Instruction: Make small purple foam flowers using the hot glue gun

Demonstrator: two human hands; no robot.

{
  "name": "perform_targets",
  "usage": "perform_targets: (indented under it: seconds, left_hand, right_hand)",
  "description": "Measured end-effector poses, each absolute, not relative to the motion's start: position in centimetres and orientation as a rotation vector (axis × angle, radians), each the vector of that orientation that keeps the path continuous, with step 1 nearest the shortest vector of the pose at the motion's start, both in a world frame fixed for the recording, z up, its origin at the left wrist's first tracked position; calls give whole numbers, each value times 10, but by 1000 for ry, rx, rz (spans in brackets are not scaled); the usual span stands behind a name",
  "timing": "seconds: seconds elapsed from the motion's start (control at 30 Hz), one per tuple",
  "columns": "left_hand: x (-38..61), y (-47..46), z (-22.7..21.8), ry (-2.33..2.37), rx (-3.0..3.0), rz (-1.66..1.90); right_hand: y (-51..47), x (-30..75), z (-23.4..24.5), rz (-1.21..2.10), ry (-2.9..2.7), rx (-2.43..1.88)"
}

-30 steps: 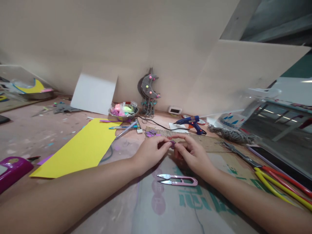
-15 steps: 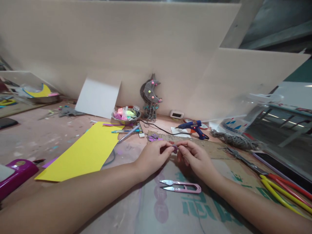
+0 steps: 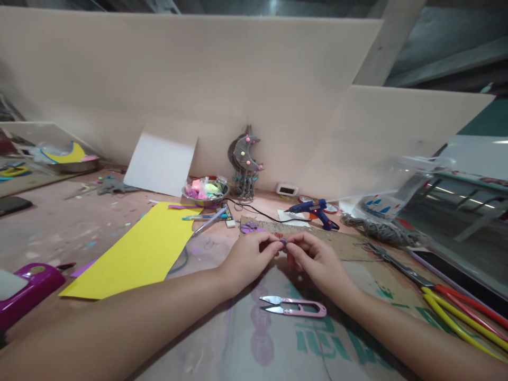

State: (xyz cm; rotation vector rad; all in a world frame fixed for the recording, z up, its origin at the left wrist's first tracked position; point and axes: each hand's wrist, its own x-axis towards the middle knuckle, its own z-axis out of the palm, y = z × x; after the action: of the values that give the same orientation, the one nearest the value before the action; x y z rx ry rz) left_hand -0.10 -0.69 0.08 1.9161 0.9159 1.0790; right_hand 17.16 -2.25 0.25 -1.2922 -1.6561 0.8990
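Between my two hands is a small purple-grey piece (image 3: 283, 244), pinched at the fingertips and mostly covered by them; its exact kind is hard to make out. My left hand (image 3: 251, 260) grips it from the left with thumb and forefinger. From the right, my right hand (image 3: 315, 258) pinches the same piece, fingers curled. Below them, pink thread snips (image 3: 296, 306) lie on the printed cardboard, blades pointing left. Just beyond my left fingertips sit several small purple and grey pieces (image 3: 251, 227).
A blue glue gun (image 3: 313, 208) stands behind the hands, its cord running left. Large scissors (image 3: 432, 288), a phone (image 3: 462, 280) and grey yarn (image 3: 383, 230) lie right. Yellow paper (image 3: 138, 251), a bowl of clay packets (image 3: 205, 198) and a moon ornament (image 3: 245, 153) are left and behind.
Both hands keep hold of the small piece, the right fingers having closed in nearer to the left ones. The whole view has shifted slightly.
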Motion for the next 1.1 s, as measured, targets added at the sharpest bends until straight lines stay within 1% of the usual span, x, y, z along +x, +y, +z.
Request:
perform_targets:
  seconds: [0.23, 0.33, 0.63, 0.83, 1.1]
  left_hand:
    - [-1, -7, 1, 898, 1859, 1037]
    - [0, -6, 1, 928, 1823, 1085]
    - [0, -7, 3, 927, 1893, 1122]
    - [0, -5, 1, 949, 1885, 1101]
    - [-1, -5, 1, 981, 1866, 1133]
  right_hand:
    - [-24, 171, 6, 783, -1696, -1341]
    - [-26, 169, 8, 759, -1710, -1334]
    - [-26, 169, 6, 760, -1779, -1311]
    - [-27, 168, 8, 668, -1862, -1336]
    - [-28, 168, 13, 649, -1933, -1349]
